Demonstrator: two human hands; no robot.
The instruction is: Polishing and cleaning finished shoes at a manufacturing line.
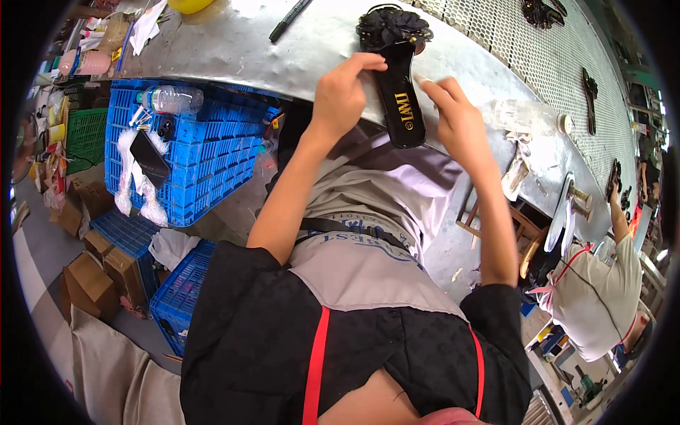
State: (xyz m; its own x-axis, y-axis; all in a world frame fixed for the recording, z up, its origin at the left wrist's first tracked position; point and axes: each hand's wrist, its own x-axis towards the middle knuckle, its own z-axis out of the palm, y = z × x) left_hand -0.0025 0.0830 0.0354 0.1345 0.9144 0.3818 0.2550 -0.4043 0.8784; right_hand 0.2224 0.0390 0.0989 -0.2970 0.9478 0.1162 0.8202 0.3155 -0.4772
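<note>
A black sandal with gold lettering on its insole rests across the metal table's front edge, heel toward me. Dark ruffled flowers with small gold beads cover its far end. My left hand is closed at the sandal's left side, its fingertips against the edge near the strap. On the other side my right hand is bent, fingers curled together close to the sandal's right edge. Whatever those fingertips hold, if anything, is too small to tell.
A black marker and a clear plastic bottle lie on the metal table. Beyond runs a perforated conveyor carrying more dark footwear. Stacked blue crates stand left, with a phone on top. A co-worker is at the right.
</note>
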